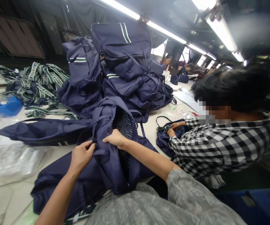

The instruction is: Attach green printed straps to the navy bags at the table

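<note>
A navy duffel bag [105, 131] lies in front of me, its long zipped opening spread apart. Printed lining [125, 125] shows inside. My right hand [116, 139] grips the near edge of that opening, thumb on the outer cloth and fingers partly hidden inside. At the bag's left side, my left hand [83, 154] is closed in a pinch on its fabric; the exact part between the fingertips is hidden. More navy cloth [62, 175] lies beneath the bag, and a long navy piece [43, 132] stretches out to the left.
Navy bags [125, 62] are piled high ahead. Green-and-white striped straps [41, 81] lie heaped at the left, near a blue tray [8, 106] and clear plastic bags [10, 159]. A co-worker in a checked shirt [219, 140] handles another navy bag [165, 140] at my right.
</note>
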{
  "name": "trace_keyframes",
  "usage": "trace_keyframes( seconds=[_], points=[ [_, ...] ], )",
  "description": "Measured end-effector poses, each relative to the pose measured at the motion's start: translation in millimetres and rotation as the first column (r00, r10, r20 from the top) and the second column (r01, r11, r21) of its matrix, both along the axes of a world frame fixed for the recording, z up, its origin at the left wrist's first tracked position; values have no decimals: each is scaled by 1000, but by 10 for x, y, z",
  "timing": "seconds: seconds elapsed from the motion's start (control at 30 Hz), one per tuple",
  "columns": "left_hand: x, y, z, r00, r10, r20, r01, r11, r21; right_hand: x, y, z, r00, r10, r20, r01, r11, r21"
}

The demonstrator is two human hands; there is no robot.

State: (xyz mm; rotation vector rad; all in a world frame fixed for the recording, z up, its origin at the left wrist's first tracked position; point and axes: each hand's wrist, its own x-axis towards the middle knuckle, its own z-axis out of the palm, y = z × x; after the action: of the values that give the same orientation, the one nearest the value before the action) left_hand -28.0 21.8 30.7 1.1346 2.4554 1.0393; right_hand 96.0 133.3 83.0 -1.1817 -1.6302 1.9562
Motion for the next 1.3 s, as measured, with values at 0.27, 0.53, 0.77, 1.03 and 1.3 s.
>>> trace_keyframes(
  seconds=[0.27,0.53,0.77,1.03,1.3],
  points=[
    [14,-8,-2,995,-15,-103,10,999,-45,12,16,-28,998,33,-57,-34,999,-21],
    [-56,-18,-70,980,-133,-145,132,991,-14,41,68,-9,991,113,-74,-117,991,-61],
    [-22,5,-48,985,-132,-111,134,991,10,114,241,-157,978,136,-157,-164,968,-189],
    [127,94,-18,988,-108,-109,119,988,98,272,379,-322,951,156,-266,-235,925,-299],
    [131,101,-3,967,-142,-210,162,983,80,309,425,-329,942,193,-276,-277,909,-313]
  ],
)
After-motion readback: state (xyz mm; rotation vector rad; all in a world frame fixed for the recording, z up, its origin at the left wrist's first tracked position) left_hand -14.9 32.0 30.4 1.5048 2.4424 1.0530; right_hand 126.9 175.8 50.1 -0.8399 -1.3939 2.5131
